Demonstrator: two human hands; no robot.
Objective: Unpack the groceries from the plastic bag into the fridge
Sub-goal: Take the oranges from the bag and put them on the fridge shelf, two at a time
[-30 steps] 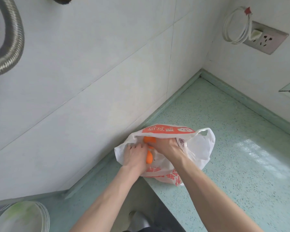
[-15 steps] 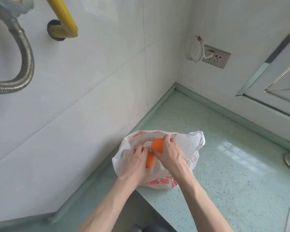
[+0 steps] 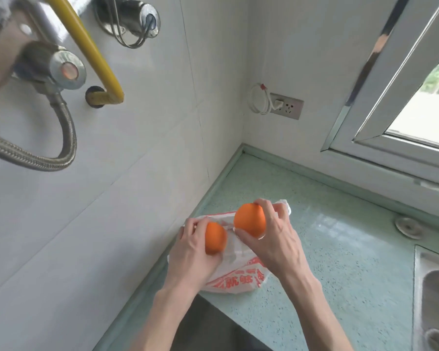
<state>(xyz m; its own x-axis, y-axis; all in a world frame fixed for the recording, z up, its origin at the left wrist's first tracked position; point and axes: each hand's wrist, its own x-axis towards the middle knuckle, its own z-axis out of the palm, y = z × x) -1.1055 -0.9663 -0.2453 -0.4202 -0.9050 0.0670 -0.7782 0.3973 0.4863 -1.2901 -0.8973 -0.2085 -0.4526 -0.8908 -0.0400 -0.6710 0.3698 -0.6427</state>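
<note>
— Pale green speckled counter [image 3: 340, 249], white tiled walls meeting in a corner. What are the hands doing over it?

— Each one has an orange. The left hand [image 3: 193, 252] is curled round the smaller-looking orange [image 3: 214, 238], fingers wrapped behind it and the thumb underneath. The right hand [image 3: 274, 239] grips the other orange [image 3: 250, 220] between thumb and fingertips, held a little higher.

— Are the two fruits touching?

— No, just beside each other, with a narrow gap between them.

— And the bag?

— The white plastic bag [image 3: 236, 279] with red print lies on the counter right under both hands, close to the counter's front edge and near the left wall. It looks slumped; whether anything is left inside, I cannot tell.

— What lies further out?

— A steel sink [image 3: 433, 295] at the right edge, a window frame [image 3: 365, 102] above it, a wall socket [image 3: 288, 106] with a coiled white cable [image 3: 257, 98] in the corner. On the left wall, a yellow pipe [image 3: 86, 44] and a braided metal hose [image 3: 36, 160].
</note>
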